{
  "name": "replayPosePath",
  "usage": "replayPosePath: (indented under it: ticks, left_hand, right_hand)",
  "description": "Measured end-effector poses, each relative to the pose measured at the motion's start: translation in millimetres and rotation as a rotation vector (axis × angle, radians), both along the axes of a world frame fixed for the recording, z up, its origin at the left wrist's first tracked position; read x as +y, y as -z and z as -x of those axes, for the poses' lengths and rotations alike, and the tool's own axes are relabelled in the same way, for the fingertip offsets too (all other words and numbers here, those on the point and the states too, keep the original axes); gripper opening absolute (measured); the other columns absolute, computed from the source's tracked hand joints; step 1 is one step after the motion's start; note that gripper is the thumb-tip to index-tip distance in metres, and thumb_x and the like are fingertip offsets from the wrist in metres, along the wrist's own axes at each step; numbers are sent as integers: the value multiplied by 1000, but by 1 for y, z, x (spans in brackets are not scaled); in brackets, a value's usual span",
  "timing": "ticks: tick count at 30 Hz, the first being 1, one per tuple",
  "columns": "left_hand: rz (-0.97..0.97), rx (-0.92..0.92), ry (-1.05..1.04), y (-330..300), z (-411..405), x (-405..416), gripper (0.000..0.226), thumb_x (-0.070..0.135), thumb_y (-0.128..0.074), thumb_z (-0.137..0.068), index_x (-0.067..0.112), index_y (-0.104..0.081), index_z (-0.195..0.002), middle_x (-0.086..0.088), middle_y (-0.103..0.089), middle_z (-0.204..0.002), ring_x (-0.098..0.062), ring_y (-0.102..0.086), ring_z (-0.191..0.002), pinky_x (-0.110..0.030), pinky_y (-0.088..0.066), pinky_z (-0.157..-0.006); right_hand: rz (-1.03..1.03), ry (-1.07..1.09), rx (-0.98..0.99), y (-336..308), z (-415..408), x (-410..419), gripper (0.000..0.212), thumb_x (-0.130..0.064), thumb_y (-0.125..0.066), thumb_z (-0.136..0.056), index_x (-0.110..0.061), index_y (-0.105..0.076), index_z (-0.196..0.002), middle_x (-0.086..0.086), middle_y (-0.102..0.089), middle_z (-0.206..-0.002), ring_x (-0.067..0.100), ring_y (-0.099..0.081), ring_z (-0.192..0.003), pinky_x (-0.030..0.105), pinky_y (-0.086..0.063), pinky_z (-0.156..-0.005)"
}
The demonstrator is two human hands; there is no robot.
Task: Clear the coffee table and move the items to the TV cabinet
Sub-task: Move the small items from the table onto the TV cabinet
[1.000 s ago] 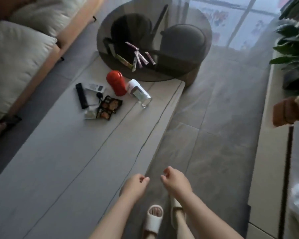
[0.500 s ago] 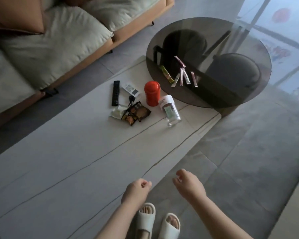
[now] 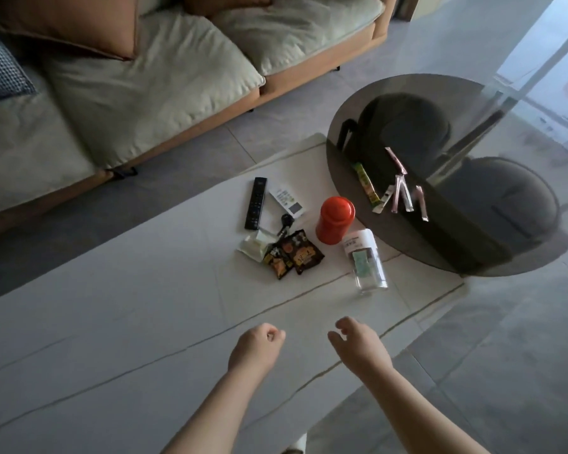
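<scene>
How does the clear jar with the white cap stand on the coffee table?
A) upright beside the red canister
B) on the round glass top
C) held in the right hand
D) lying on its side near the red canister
D: the clear jar lies on its side on the coffee table, just next to the upright red canister; neither hand holds it.

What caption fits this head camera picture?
Two empty hands hover over a coffee table with remote, red jar and snacks.

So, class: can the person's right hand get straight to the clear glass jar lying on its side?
Probably yes: the right hand faces bare tabletop up to the clear glass jar; nothing lies between.
</scene>
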State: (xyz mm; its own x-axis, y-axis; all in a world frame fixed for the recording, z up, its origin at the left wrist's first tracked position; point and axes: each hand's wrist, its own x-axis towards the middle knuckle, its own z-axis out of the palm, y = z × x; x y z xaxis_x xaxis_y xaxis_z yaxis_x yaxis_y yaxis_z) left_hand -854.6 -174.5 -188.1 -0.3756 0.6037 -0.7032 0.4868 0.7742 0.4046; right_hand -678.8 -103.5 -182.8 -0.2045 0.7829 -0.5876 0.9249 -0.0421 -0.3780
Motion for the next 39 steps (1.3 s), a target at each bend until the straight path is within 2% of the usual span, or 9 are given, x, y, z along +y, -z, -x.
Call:
replayPosePath:
  ticks: [4,11,18,21,24,28,32,35,39]
  left_hand:
    - [0,9,-16,22,34,37,42,40,-46,-93,19,-55,-127,-4,-59,-129,-22,-55,-117,-28,-43,-92]
    - [-53,23,-40,61,62,99,50,42,-49,-91,23,-45,-137,-9,-49,-136,-25,-47,-124,-32,-39,-100]
    - [-93,132,38,125,92,158,60,40,-49,-92,24,-28,-146,-6,-21,-156,-28,-18,-141,-40,-27,-111]
    - [-101,219,51,151,101,176,63,40,-50,-92,22,-25,-147,-7,-13,-158,-29,-11,-143,-42,-24,-113]
    - [-114,312,26,169,105,190,64,39,-54,-91,20,-26,-145,-12,-20,-154,-31,-19,-140,-44,-31,-109]
    - [-90,352,-9,180,110,198,87,47,-64,-82,18,-15,-148,-15,-34,-145,-34,-34,-130,-42,-37,-101]
    - [63,498,58,177,115,199,110,67,-65,-67,16,-11,-148,-15,-47,-134,-32,-42,-120,-40,-37,-93]
    - [104,512,16,173,114,192,90,65,-70,-64,9,-36,-125,-14,-54,-123,-31,-49,-112,-39,-40,-88]
    - [44,314,-194,167,110,177,60,41,-73,-77,5,-42,-114,-17,-54,-118,-36,-56,-106,-41,-46,-83]
  right_hand:
    - [3,-13,19,14,31,29,42,-39,-50,-93,-20,-49,-130,0,-54,-129,14,-55,-111,30,-50,-91]
    - [-3,-77,-54,53,68,87,49,-39,-48,-93,-20,-40,-137,2,-49,-136,21,-47,-122,35,-47,-95]
    - [-91,-59,-56,124,120,152,48,-37,-48,-92,-14,-39,-133,8,-46,-133,29,-40,-123,39,-41,-95]
    - [-119,-91,-83,153,133,164,65,-39,-53,-90,-16,-24,-144,7,-33,-145,29,-30,-133,42,-36,-102]
    - [-152,-95,-146,173,139,172,76,-43,-58,-87,-18,-17,-146,8,-28,-150,32,-30,-135,44,-34,-105]
    - [-163,-55,-206,182,141,177,89,-48,-66,-79,-11,-18,-144,12,-44,-139,31,-41,-128,41,-35,-103]
    - [-144,-59,-220,178,133,178,71,-49,-70,-75,-11,-38,-125,10,-54,-124,29,-49,-117,39,-42,-94]
    - [-89,4,-178,170,122,179,65,-51,-69,-75,-11,-43,-119,10,-56,-120,29,-50,-115,39,-44,-92]
    - [11,142,12,162,116,174,63,-49,-72,-74,-6,-46,-112,12,-58,-114,31,-54,-109,45,-47,-91]
